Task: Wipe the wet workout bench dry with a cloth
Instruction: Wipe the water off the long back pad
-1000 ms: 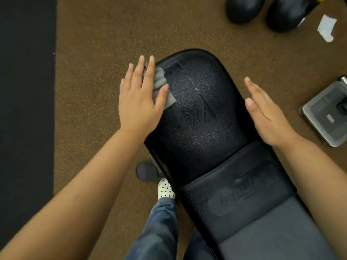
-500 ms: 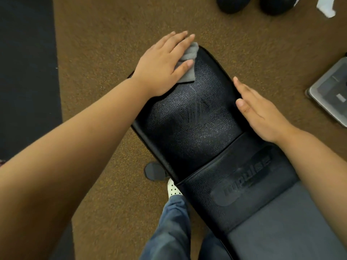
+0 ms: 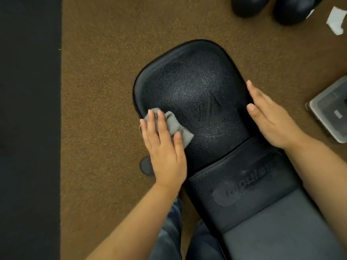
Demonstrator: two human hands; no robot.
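Note:
The black padded workout bench (image 3: 189, 79) runs from the lower right up to the middle of the view, its rounded end pad glistening with wet streaks near the centre. A small grey cloth (image 3: 175, 125) lies on the pad's near left edge. My left hand (image 3: 165, 151) presses flat on the cloth, fingers spread over it. My right hand (image 3: 272, 117) rests flat against the pad's right edge, fingers together, holding nothing. The lower bench section is a black logo panel and grey padding.
Brown carpet (image 3: 97, 91) surrounds the bench, with a dark mat strip (image 3: 30, 128) along the left. Two black rounded weights (image 3: 249, 6) sit at the top right beside a white paper scrap (image 3: 336, 20). A grey tray-like box (image 3: 330, 109) lies at the right edge. My trouser leg (image 3: 169, 231) is below.
My left hand has swept the cloth from the pad's far top edge down to its near left edge. My right hand has stayed on the right edge.

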